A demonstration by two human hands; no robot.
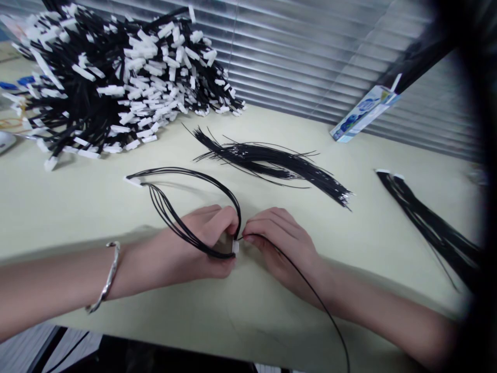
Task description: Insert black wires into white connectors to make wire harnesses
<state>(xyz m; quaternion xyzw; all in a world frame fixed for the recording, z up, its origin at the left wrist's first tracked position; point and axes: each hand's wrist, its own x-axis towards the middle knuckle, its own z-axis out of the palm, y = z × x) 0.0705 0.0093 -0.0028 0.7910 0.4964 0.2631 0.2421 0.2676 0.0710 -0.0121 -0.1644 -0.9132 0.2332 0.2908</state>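
Between the fingers of my left hand [212,235] is a small white connector [235,245], gripped near the table's middle. Black wires [166,215] loop from it in two bunches to another white connector [134,181] lying on the left. My right hand [285,243] is closed in a pinch on a single black wire [310,282]. The tip of that wire meets or nearly touches the held connector; whether it sits inside a slot I cannot tell. The wire's long end trails over my right forearm and down past the table's front edge.
A big heap of black cables with white connectors [147,77] fills the back left. Loose black wires [267,160] lie beyond my hands. More wires with white connectors [419,212] lie at right. A blue-white drink carton [363,114] with a straw stands by the window blinds [295,57].
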